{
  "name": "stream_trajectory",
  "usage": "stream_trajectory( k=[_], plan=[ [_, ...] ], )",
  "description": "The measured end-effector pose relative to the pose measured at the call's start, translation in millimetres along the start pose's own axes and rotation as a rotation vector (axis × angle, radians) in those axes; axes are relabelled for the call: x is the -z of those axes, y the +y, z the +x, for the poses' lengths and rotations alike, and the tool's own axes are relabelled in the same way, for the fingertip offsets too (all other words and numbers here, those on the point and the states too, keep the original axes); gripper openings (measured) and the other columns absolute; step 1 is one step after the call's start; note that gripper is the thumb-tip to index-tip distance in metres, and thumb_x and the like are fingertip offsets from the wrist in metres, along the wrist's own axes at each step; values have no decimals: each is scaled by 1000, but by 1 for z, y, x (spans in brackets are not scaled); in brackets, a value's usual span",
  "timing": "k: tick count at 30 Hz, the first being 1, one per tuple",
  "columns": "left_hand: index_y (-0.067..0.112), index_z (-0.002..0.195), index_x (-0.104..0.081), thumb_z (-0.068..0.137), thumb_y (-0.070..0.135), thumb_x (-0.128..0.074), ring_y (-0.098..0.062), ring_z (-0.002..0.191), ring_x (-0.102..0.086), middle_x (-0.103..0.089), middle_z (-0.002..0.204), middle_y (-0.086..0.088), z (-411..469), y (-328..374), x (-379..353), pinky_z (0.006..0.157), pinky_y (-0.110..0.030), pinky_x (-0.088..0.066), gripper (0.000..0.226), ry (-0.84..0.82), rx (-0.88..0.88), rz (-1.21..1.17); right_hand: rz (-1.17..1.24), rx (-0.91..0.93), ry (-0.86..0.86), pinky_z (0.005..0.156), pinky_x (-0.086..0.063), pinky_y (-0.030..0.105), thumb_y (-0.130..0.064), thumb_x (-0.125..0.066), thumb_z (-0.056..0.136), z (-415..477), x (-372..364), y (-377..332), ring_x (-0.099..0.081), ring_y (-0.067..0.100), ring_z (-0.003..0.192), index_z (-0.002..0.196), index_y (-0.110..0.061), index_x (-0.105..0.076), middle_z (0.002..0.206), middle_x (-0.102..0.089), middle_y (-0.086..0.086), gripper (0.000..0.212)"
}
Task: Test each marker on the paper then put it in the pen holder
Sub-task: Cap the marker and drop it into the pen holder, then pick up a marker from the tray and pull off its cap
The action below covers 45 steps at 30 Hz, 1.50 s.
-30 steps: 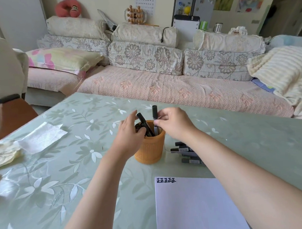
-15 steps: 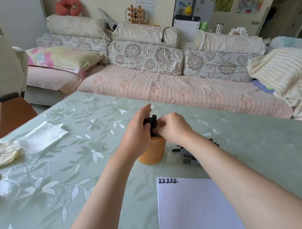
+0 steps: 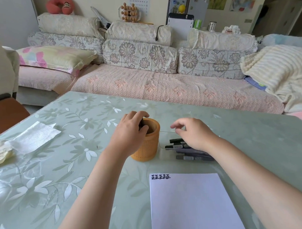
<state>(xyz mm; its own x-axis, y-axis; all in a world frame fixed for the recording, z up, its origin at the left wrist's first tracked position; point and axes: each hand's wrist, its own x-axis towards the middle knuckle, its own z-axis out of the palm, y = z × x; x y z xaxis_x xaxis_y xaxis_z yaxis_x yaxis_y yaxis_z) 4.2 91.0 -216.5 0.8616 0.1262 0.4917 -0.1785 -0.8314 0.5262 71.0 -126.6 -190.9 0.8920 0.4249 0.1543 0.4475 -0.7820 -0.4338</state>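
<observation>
My left hand [image 3: 129, 133] sits on top of the holder [image 3: 148, 147], which stands upright on the desk [image 3: 76, 179] a little left of the middle. My fingers curl over its far left rim and my thumb lies across the mouth. Dark marker ends [image 3: 141, 125] show in the gap under my palm, inside the holder. I cannot tell whether I am gripping them or only resting my hand on them.

My right hand [image 3: 194, 134] hangs above the desk just right of the holder, apart from it. Its fingers are loosely bent, pointing left, and it carries nothing. Under it and my wrist lie the loose markers [image 3: 180, 146], a small heap of black ones lying flat with their ends toward the holder. The nearest one [image 3: 192, 158] lies slightly apart from the rest. My hand hides part of the heap, so I cannot count them.

The paper [image 3: 193, 208] lies flat at the near right of the desk, between my forearms, and runs off the near edge of the view. A short row of black marks [image 3: 161, 177] sits in its far left corner; the rest of the sheet is blank.

At the far left of the desk lies a white tissue [image 3: 36, 138] with a crumpled yellowish cloth [image 3: 0, 153] touching its left end. Beyond the desk stands a sofa [image 3: 162, 85] with flowered cushions, a blanket [image 3: 280, 69] heaped at its right end and a pillow [image 3: 54, 57] at its left
</observation>
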Motion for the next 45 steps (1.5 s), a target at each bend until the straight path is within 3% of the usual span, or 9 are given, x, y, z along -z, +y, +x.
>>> stream_trajectory(
  k=[6, 13, 19, 26, 31, 33, 40, 42, 45],
  plan=[
    [37, 143, -35, 101, 17, -37, -12, 118, -47, -55, 126, 12, 0, 1, 1, 93, -29, -38, 47, 3, 39, -120, -180, 21, -121, 95, -46, 32, -24, -56, 95, -11, -5, 31, -58, 19, 113, 114, -33, -71, 119, -68, -6, 25],
    [33, 138, -50, 100, 23, -42, -15, 122, -46, -57, 127, 11, 4, 3, -3, 96, -32, -41, 39, 32, 43, -108, -278, -4, -289, 93, -49, 36, -32, -64, 89, 3, -12, 23, -59, 25, 108, 113, -32, -71, 116, -67, 0, 25],
    [28, 141, -45, 94, 21, -56, -18, 122, -42, -52, 130, 5, -1, 3, 0, 98, -30, -36, 49, 96, 22, -15, -258, 115, -108, 87, -43, 35, -38, -50, 99, -8, -7, 14, -56, 20, 102, 108, -29, -59, 109, -64, -6, 16],
    [20, 116, -64, 87, 14, -62, -20, 105, -46, -57, 111, 4, -18, 32, 10, 88, -23, -35, 29, 269, -173, 63, -71, 113, -59, 87, -48, 37, -41, -45, 100, -41, 5, 0, -58, 14, 100, 110, -36, -64, 106, -67, -11, 22],
    [19, 109, -66, 87, 30, -55, -18, 94, -50, -59, 98, 5, -44, 51, -4, 84, -28, -42, 26, 74, -331, 52, 124, 106, -69, 68, -44, 21, -31, -60, 91, -71, 9, -9, -56, 3, 74, 97, -33, -62, 82, -62, -12, 7],
    [21, 108, -66, 86, 33, -56, -16, 89, -51, -59, 93, 8, -55, 55, -10, 79, -28, -44, 27, 1, -346, 48, 168, 101, -45, 64, -41, 15, -22, -64, 85, -81, 8, -11, -56, 2, 73, 93, -33, -60, 81, -63, -11, 14],
    [24, 102, -69, 87, 29, -64, -13, 86, -55, -51, 84, 21, -74, 62, -12, 73, -31, -48, 16, -47, -318, -3, 340, 29, 9, 69, -41, 10, -9, -71, 76, -107, 8, 5, -57, -4, 75, 88, -34, -63, 84, -65, -13, 29],
    [25, 102, -70, 88, 29, -65, -11, 88, -53, -50, 84, 22, -78, 64, -12, 74, -30, -48, 16, -46, -291, -11, 452, -15, 36, 75, -45, 15, -10, -77, 75, -112, 8, 7, -61, -5, 77, 85, -33, -67, 84, -69, -13, 27],
    [27, 101, -70, 88, 28, -66, -9, 87, -52, -54, 85, 18, -82, 72, -11, 74, -23, -45, 14, -31, -276, -41, 712, -110, 97, 67, -47, 21, -10, -81, 76, -122, 11, 5, -63, 2, 70, 82, -25, -72, 79, -73, -8, 19]
  ],
)
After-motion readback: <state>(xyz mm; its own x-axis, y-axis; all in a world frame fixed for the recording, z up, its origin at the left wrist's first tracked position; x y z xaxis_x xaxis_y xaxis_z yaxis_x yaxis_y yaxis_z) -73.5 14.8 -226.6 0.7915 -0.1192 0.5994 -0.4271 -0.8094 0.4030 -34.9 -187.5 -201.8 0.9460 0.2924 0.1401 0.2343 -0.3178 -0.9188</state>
